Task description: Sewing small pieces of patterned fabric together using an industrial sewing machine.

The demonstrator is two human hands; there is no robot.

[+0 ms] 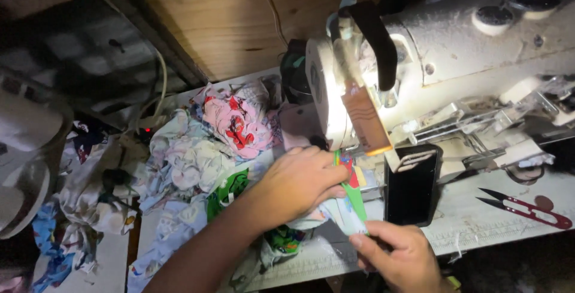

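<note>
Right hand (398, 257), nearest the camera at the lower edge: thumb and fingers pinched on the near end of a narrow green fabric strip (354, 206). Left hand (299, 185), just beyond: fingers curled down over the same strip and the printed cloth under it, pressing both to the table (479, 224) right at the machine's head. The strip lies stretched between the two hands, its far end at the needle area, which the left hand mostly hides; stitching cannot be made out, so the seam looks barely begun, if begun at all. Strip is thin, flat and limp, with a red patch near the top. Just beside it a black phone (412, 186) stands upright, glossy. Right of that, red-handled thread snips (527, 206) lie on the ruled table edge. Sewing machine (431, 53): off-white enamel, worn, lit by its own lamp. Farther left, a heap of crumpled printed cloth pieces (197, 149), soft cotton by appearance, apparently unsewn. Plywood panel (221, 17) behind.
</note>
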